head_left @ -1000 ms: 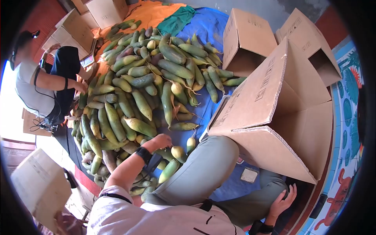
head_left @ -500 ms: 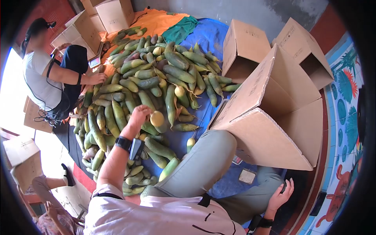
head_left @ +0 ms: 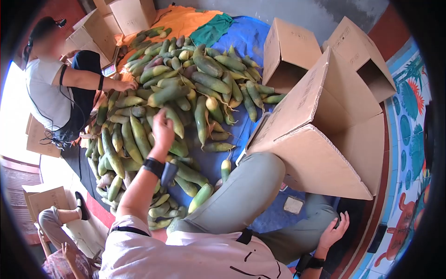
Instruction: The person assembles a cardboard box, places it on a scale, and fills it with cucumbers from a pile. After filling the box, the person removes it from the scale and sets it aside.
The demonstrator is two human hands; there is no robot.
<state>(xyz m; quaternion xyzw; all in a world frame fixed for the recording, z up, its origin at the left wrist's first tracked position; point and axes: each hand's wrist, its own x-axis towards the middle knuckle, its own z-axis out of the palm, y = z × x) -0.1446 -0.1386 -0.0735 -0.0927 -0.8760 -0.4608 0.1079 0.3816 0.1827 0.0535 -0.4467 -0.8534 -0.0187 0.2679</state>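
Reach falls to my left hand [head_left: 162,130], loosely curled and empty, hovering over the long green radishes [head_left: 174,122] just at its two o'clock, axis eleven to five. My right hand [head_left: 335,234] rests open, well apart behind.

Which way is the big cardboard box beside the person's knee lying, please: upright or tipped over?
Tipped over. The cardboard box lies on its side on the blue sheet, its flaps spread and its opening facing right; no produce shows inside.

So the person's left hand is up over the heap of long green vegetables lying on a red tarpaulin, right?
Not quite: the head view shows the tarpaulin is blue, not red. The left hand is indeed raised over the heap of long green vegetables.
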